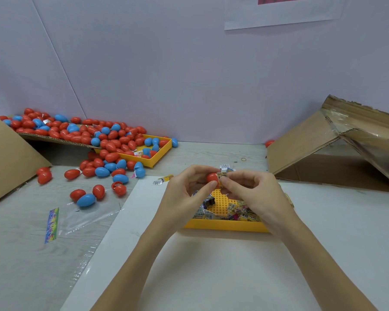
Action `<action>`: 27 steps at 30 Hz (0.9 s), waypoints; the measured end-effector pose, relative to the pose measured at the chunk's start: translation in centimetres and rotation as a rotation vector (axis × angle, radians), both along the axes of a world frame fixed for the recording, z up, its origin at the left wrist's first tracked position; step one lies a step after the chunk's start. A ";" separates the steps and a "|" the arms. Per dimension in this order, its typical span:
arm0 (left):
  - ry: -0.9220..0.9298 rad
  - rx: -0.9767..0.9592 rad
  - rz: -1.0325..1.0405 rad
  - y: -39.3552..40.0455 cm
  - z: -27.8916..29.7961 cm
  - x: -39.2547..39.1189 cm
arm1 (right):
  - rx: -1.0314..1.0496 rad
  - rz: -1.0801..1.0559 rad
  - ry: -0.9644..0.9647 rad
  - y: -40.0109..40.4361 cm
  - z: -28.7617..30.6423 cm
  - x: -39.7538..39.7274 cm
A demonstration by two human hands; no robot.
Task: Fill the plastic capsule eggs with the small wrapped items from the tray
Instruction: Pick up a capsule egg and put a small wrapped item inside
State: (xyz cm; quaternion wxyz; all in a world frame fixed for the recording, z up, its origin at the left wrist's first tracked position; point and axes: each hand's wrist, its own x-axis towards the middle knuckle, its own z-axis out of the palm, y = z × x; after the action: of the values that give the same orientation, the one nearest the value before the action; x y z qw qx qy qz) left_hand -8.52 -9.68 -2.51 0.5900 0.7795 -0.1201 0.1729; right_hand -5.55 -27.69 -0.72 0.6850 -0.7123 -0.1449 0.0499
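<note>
My left hand [186, 189] grips a red capsule egg [212, 177] above the yellow tray [225, 226]. My right hand [249, 191] pinches a small wrapped item [222, 176] at the egg's open side. Whether the item is inside the egg I cannot tell. The tray holds several wrapped items [234, 213] on its dotted yellow floor. My hands hide part of the tray.
Many red and blue eggs [103, 140] lie at the back left, over a cardboard flap and a second yellow tray [154, 161]. Loose eggs [85, 199] sit on the table. An open cardboard box [337, 151] stands right. A clear plastic bag [76, 221] lies left.
</note>
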 end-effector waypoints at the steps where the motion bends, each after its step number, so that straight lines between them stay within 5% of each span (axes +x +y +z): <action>1: -0.008 -0.001 -0.002 -0.1 0.0 0.0 | 0.012 0.001 0.009 0.0 0.0 -0.1; 6: -0.105 0.067 0.051 -0.3 -0.4 0.0 | 0.182 0.082 0.257 0.3 0.3 -0.6; 12: -0.323 0.411 0.145 -1.1 -1.2 0.2 | 0.330 0.225 0.616 -0.2 0.7 -0.1; 27: -0.466 0.387 0.263 -0.7 -0.9 0.1 | 0.513 0.357 0.778 0.2 1.0 -0.2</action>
State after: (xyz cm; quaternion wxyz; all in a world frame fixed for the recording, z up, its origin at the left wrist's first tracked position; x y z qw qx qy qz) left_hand -8.44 -10.35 -3.39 0.3603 0.8254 -0.1807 0.3952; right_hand -5.79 -27.49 0.30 0.8221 -0.4136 -0.0059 0.3912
